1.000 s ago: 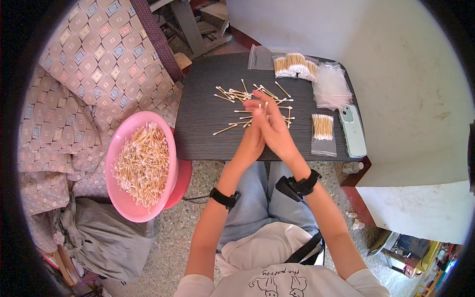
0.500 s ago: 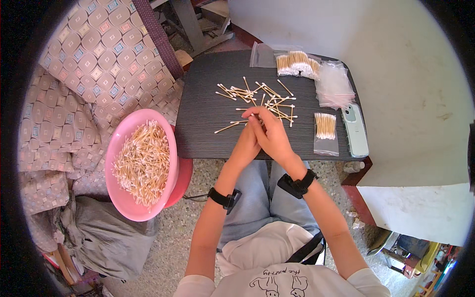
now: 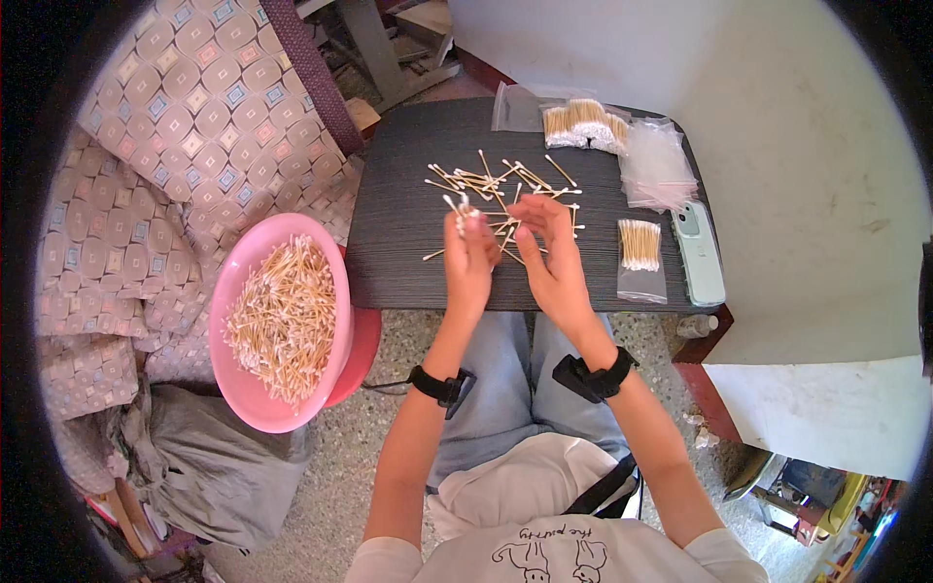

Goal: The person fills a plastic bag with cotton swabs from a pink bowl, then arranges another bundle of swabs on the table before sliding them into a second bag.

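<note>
My left hand (image 3: 470,260) is closed round a few cotton swabs (image 3: 458,206), whose white tips stick out past the fingers. Just to its right, my right hand (image 3: 556,260) is apart from it, fingers curved and spread, over the near side of the pile. Loose cotton swabs (image 3: 472,181) with wooden sticks and white ends lie scattered on the dark table (image 3: 389,219) beyond both hands. Some of them are hidden under my fingers. Right of the hands lies a clear bag of neatly lined-up swabs (image 3: 639,245).
Filled swab bags (image 3: 586,124) lie at the far right of the table, beside a stack of empty clear bags (image 3: 659,165). A pale phone (image 3: 698,257) lies by the right edge. Left of the table stands a pink basin (image 3: 225,340) heaped with swabs. A wall (image 3: 777,194) rises on the right.
My hands, pressed together before, have come apart. The left has moved left and now shows the swabs in its fingers; the right has shifted slightly right and opened.
</note>
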A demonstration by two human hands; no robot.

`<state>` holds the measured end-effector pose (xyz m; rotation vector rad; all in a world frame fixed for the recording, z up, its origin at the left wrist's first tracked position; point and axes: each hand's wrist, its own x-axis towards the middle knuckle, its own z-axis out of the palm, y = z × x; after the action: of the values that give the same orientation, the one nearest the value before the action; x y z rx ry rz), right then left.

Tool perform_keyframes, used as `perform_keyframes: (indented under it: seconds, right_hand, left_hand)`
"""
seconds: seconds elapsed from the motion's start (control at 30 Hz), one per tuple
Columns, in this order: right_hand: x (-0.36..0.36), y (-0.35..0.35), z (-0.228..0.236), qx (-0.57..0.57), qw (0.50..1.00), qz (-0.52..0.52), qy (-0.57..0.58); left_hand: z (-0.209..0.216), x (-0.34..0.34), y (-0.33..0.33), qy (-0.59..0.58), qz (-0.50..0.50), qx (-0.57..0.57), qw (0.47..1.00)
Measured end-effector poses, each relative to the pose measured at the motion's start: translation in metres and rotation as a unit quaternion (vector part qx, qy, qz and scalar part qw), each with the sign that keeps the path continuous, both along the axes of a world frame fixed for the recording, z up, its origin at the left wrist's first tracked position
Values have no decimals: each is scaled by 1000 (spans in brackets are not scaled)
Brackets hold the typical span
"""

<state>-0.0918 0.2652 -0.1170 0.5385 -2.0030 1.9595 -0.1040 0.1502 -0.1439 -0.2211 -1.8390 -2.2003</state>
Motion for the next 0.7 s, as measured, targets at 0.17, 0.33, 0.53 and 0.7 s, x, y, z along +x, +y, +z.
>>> perform_keyframes:
  seconds: [0.17,0.33,0.53,0.7]
  right_hand:
    - [24,-5,-6,-7,987,94,-127]
    - [39,-7,-2,22,994,56,-95]
    - [30,14,43,116,992,35,47]
    - [43,17,37,157,983,95,-12]
  left_hand:
    - [25,2,-4,-56,-112,391,912]
    - [37,15,5,-99,-105,241,960]
    - [28,46,-5,-88,-198,52,975]
    - [48,62,1,-207,-246,42,946]
